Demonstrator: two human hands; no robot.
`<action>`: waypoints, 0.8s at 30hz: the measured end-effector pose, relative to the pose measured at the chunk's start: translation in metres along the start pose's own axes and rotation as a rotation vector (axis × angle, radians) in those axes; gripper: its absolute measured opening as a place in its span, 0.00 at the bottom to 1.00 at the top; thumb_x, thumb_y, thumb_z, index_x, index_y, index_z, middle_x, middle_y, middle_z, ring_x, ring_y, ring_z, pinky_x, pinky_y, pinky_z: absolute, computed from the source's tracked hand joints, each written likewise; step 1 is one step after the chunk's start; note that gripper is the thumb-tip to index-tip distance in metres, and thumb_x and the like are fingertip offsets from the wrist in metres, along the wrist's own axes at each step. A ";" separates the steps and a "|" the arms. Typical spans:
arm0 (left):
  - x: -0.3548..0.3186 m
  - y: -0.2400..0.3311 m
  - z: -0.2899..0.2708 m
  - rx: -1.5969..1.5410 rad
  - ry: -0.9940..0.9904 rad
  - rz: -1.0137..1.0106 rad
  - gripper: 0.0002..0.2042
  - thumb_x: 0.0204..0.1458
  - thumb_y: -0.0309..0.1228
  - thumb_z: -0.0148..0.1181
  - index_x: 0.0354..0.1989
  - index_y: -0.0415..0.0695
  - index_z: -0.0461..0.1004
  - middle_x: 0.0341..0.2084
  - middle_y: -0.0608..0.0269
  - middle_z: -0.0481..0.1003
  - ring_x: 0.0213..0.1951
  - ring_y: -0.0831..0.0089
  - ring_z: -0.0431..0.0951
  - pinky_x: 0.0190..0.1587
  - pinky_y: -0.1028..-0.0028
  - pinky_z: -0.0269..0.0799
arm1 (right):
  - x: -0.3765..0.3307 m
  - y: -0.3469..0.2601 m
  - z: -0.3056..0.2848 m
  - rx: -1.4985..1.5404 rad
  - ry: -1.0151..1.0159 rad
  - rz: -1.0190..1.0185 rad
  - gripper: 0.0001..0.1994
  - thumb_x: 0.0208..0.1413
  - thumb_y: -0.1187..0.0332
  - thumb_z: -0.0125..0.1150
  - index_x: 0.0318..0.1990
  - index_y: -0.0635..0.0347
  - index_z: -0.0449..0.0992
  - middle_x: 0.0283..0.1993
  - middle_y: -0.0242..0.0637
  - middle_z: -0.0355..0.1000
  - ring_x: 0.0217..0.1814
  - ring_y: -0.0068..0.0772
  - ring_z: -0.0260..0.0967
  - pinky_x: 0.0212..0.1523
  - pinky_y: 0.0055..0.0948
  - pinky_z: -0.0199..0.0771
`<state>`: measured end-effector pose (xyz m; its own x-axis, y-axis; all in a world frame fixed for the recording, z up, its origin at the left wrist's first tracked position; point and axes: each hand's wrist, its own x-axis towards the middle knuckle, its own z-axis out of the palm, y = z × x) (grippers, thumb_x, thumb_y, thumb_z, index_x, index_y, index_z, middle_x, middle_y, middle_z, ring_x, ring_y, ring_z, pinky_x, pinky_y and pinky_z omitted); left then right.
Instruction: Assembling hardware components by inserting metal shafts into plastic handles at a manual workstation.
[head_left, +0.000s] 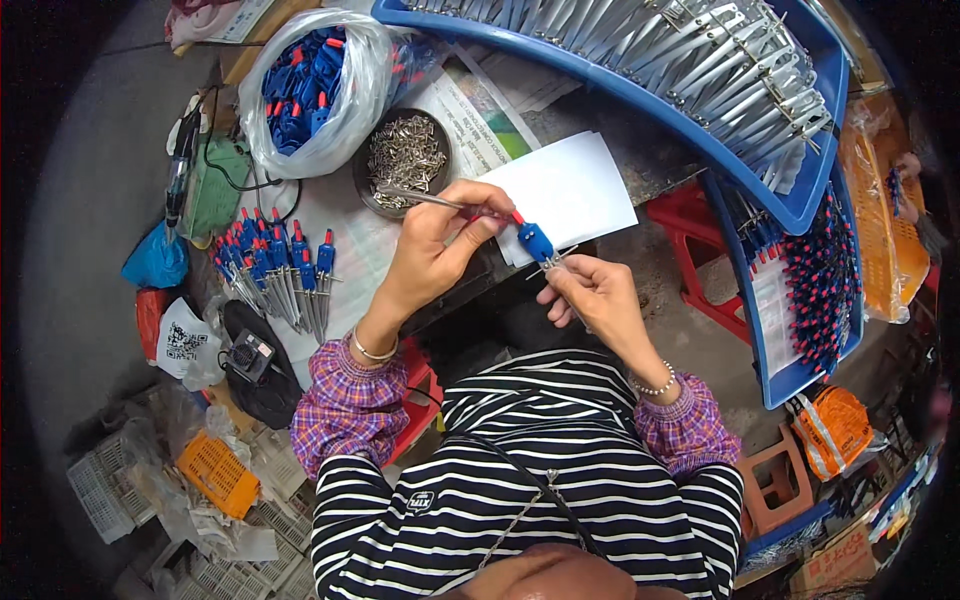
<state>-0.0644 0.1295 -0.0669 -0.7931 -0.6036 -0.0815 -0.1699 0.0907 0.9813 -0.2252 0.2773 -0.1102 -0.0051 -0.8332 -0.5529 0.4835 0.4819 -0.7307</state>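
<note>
Between my hands is a slim metal-bladed tool with a blue plastic head (536, 242) and a red tip, held at a tilt over the table edge. My right hand (605, 295) is closed on its metal end, thumb against fingers. My left hand (425, 255) grips a thin grey metal rod (422, 197), perhaps tweezers, that points left over a dark round bowl (447, 150). Its fingertips are at the red tip; whether they pinch it I cannot tell. Small shiny metal pins (408, 148) fill the bowl. Below the blue head lie white paper sheets (580, 185).
Several similar blue-headed tools (290, 265) lie bunched at left. Behind them stands a clear plastic bag (258, 135) of blue parts. A large blue tray (640, 85) of metal blades spans the back right, above another blue bin (775, 388). Red stools (700, 245) stand below.
</note>
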 end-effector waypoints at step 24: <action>-0.015 0.000 0.021 0.136 -0.084 0.309 0.08 0.49 0.13 0.49 0.35 0.37 0.66 0.35 0.47 0.72 0.39 0.57 0.75 0.50 0.55 0.70 | 0.003 0.003 0.009 0.017 0.013 -0.085 0.12 0.59 0.68 0.53 0.32 0.71 0.76 0.22 0.36 0.73 0.17 0.18 0.69 0.17 0.17 0.68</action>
<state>-0.0650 0.1549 -0.0695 -0.8636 -0.4643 0.1963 0.0140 0.3672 0.9301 -0.2160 0.2738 -0.1109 -0.0584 -0.8673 -0.4944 0.4959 0.4046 -0.7684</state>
